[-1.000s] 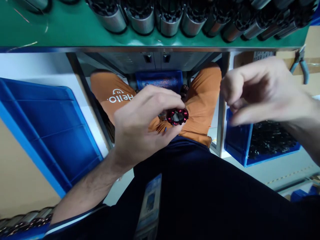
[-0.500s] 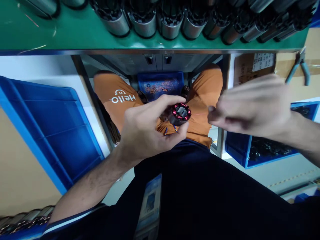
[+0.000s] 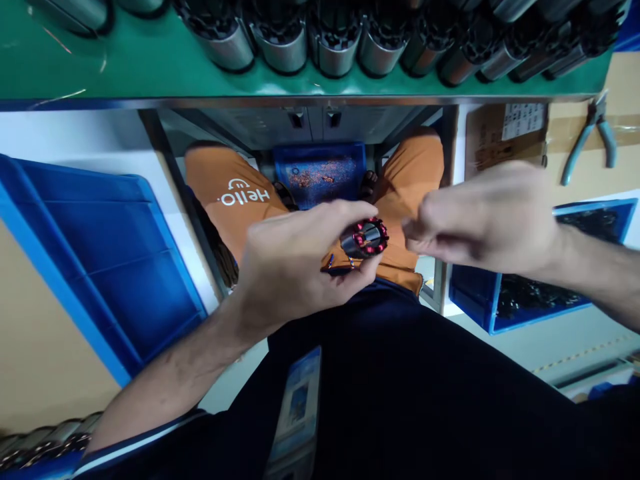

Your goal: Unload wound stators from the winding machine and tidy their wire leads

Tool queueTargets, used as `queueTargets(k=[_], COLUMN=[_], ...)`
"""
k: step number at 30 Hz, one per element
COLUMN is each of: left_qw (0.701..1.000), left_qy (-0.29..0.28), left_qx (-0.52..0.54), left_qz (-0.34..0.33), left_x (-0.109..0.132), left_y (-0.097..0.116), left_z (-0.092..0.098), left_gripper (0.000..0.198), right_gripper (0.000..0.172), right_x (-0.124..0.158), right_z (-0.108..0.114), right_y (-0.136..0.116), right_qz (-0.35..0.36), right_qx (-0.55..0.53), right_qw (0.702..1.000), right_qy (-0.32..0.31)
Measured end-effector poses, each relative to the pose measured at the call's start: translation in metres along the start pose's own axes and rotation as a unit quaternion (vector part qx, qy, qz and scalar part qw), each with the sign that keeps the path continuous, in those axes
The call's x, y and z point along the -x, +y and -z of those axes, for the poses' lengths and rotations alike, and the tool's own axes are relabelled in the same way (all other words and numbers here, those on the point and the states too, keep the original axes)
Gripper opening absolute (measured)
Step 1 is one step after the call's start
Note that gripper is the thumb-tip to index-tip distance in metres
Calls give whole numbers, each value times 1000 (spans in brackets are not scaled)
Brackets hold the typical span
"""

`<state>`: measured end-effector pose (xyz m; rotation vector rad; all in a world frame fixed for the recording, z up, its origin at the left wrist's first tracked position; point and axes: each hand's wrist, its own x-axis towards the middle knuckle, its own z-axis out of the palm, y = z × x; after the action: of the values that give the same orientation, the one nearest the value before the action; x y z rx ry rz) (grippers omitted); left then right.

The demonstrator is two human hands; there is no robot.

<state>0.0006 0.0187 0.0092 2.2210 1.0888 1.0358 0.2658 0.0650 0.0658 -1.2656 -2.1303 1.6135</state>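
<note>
Between thumb and fingers, my left hand (image 3: 300,260) grips a small black cylinder with red windings (image 3: 366,238) around its open end. That end is tilted toward my right hand (image 3: 487,220), which is a little way to the right with its fingers curled together in a pinch. Motion blurs the right hand, and anything between its fingertips is too small to make out. The cylinder and the right hand are apart. Both hands are above my lap.
Several metal cylinders with black tops (image 3: 283,50) stand along the green table (image 3: 150,77). Pliers (image 3: 593,137) lie on cardboard at the right. A blue bin of dark parts (image 3: 493,303) sits below them. A large blue tray (image 3: 110,260) is at the left.
The cylinder has turned in my left hand, its open end now facing more to the right. My right hand has shifted slightly left and down, still pinched.
</note>
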Motion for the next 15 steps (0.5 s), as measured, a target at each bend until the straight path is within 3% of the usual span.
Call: queueTargets(k=[2,4,7,10,12,15], left_qw=[997,996,996,994,995,998], left_qy=[-12,4,45,73,52,35], left_qx=[49,78,72,81,86,50], left_qz=[62,37,-5,23,29,19], left_x=[0,0,1,2,3,5], left_y=[2,1,1,2,4,5], left_z=[2,4,3,-3,-4,4], left_gripper=[29,28,21,11,10,19], right_gripper=[36,36,50,41,31,24], right_x=[4,5,0,-8,-10,1], right_z=[12,23,26,14,7,10], right_y=[-6,-5,5,10,7,-2], right_qz=[41,26,-79,-128,-113,-93], right_qx=[57,3,-184,-262,-276,-263], right_qw=[997,999,978,945,944,958], right_qy=[36,38,-48,-146,-139,-74])
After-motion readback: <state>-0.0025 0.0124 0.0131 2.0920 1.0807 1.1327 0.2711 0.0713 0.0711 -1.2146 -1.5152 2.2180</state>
